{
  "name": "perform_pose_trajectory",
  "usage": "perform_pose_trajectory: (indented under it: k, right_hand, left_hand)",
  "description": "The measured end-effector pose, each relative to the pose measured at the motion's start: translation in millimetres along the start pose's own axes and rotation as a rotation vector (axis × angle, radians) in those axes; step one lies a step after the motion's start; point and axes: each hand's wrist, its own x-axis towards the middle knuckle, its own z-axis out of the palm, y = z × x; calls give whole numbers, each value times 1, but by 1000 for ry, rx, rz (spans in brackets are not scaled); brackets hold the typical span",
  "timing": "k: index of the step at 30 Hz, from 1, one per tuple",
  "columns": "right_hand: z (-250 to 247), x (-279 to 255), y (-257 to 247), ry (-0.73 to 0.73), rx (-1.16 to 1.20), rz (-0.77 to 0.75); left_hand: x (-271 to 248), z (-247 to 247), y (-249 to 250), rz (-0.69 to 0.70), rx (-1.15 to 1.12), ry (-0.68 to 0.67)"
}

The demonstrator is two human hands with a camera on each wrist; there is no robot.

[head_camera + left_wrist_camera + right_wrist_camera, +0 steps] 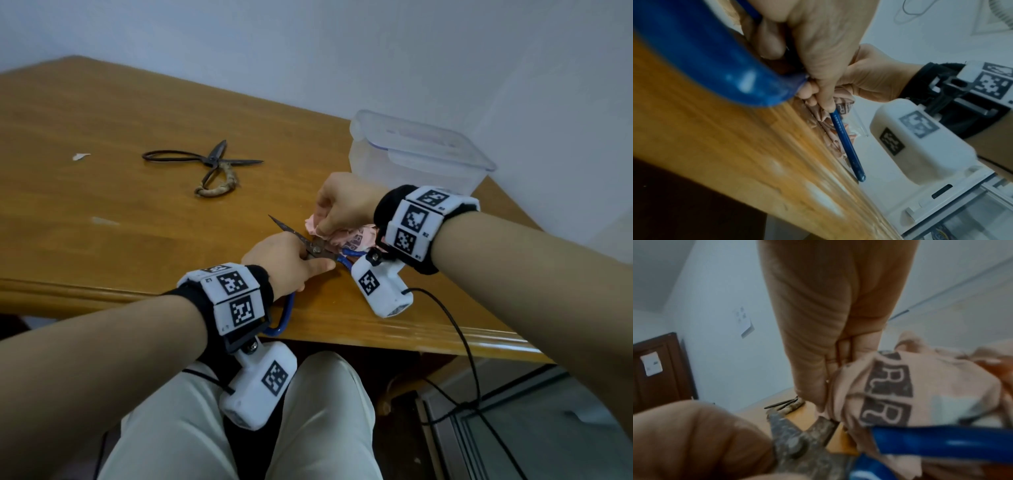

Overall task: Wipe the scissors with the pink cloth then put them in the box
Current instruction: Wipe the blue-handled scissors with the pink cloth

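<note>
Left hand (pixel 286 260): mine, gripping the blue-handled scissors (pixel 317 248) at the pivot, near the table (pixel 102 113) edge.
Right hand (pixel 342 202): pinching the pink cloth (pixel 352 238) around one blade.
Cloth print: blocky "R" letters.
Box (pixel 418 154): clear, beyond.
Old scissors (pixel 205 164): farther left.

wooden table (pixel 102 113); white wall (pixel 342 44); dark door (pixel 659 368)

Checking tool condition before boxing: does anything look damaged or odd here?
The blue-handled scissors look tarnished around the pivot. The old iron scissors lying on the table have one handle loop wrapped in frayed binding.
</note>
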Motion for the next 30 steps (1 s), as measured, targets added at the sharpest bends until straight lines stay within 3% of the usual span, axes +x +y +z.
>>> perform_pose_trajectory:
  k: [5,10,16,21,30]
  right_hand:
    - [-6,8,6,73,-60,41]
    - [-1,4,2,-14,1,4]
    - [-7,8,7,102,-86,32]
    - [-5,2,6,33,-93,-5]
    - [-12,12,7,99,-145,59]
  left_hand:
    - [-1,-1,0,20,21,-11]
    - [-2,-1,-1,29,-4,-9]
    - [-3,-3,0,51,6,-19]
    - [-3,-2,0,58,10,-16]
    - [-4,-3,1,56,9,-28]
